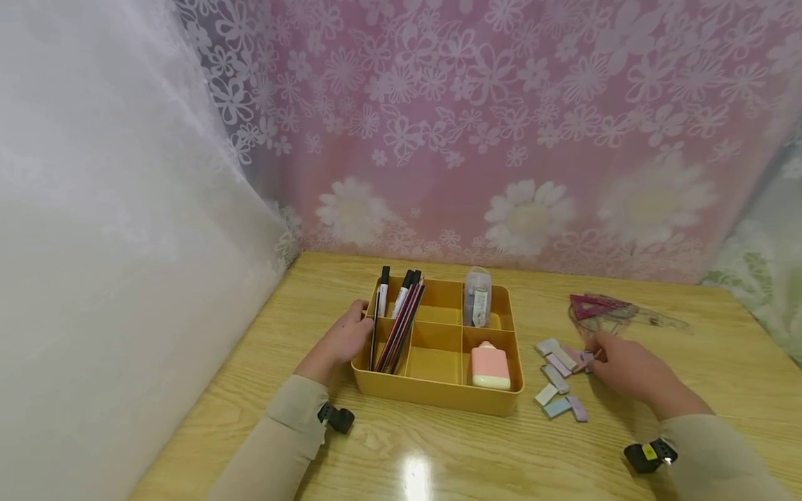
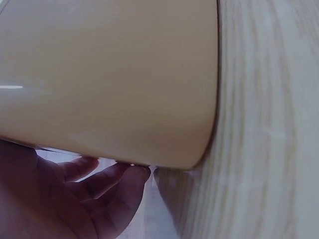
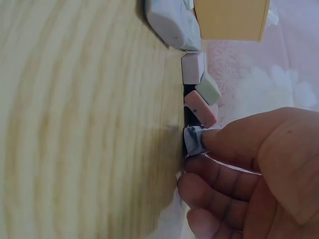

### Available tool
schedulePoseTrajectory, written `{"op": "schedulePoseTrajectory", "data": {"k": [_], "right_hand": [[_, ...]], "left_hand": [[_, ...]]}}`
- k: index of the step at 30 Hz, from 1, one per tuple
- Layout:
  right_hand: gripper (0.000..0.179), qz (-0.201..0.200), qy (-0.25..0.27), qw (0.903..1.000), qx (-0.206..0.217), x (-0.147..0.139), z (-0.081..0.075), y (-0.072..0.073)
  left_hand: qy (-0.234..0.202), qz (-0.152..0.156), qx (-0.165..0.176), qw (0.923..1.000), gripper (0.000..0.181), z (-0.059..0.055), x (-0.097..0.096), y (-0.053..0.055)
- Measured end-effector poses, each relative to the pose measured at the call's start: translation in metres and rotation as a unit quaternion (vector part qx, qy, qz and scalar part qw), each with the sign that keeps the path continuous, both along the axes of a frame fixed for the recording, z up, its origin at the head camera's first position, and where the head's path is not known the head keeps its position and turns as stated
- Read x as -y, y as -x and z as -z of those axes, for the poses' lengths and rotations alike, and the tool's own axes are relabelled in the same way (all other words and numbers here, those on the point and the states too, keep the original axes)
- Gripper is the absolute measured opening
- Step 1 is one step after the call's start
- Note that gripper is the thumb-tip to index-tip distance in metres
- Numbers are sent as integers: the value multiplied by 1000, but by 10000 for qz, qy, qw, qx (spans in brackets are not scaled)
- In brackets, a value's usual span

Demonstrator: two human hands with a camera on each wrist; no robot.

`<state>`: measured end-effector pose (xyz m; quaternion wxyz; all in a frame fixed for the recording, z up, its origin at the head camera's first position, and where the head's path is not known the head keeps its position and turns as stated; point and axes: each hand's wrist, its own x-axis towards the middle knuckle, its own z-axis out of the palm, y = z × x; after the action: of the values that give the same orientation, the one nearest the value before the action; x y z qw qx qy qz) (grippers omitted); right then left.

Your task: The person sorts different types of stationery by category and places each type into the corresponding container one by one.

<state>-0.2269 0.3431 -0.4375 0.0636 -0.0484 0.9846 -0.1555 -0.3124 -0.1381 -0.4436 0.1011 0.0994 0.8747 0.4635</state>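
A yellow divided organizer box (image 1: pixel 438 396) stands on the wooden table. My left hand (image 1: pixel 348 334) holds its left wall, the fingers against the outside in the left wrist view. To the right of the box lies a loose group of small pastel erasers (image 1: pixel 554 378). At that group's far right edge, my right hand (image 1: pixel 633 369) pinches a greyish eraser (image 3: pixel 194 141) between thumb and fingers, low over the table. Beside it in the right wrist view are a pink eraser (image 3: pixel 201 109) and a pale green eraser (image 3: pixel 209 89).
The box holds pencils (image 1: pixel 401 327), black-capped markers (image 1: pixel 383 292), a translucent case (image 1: pixel 478 299) and a pink-and-cream bottle-shaped item (image 1: pixel 491 367). Behind the right hand lie a magenta set square (image 1: pixel 589 306) and clear rulers (image 1: pixel 658 319). A floral curtain (image 1: pixel 438 139) hangs behind the table.
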Motion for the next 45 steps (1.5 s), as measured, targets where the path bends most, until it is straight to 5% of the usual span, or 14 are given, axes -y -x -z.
{"op": "schedulePoseTrajectory", "data": {"k": [13, 23, 31, 45], "right_hand": [[26, 275, 365, 9986, -273, -5, 0, -16], [25, 13, 1131, 9882, -1033, 57, -47, -10], [28, -210, 1548, 9808, -1164, 110, -76, 1], [13, -720, 1943, 9703, -1251, 176, -61, 38]], "left_hand": [[-60, 110, 42, 9999, 51, 2, -5, 1], [-40, 97, 30, 9999, 51, 2, -5, -1], [-112, 36, 82, 9999, 51, 4, -5, -1], [-80, 33, -59, 9999, 52, 2, 5, 3]]}}
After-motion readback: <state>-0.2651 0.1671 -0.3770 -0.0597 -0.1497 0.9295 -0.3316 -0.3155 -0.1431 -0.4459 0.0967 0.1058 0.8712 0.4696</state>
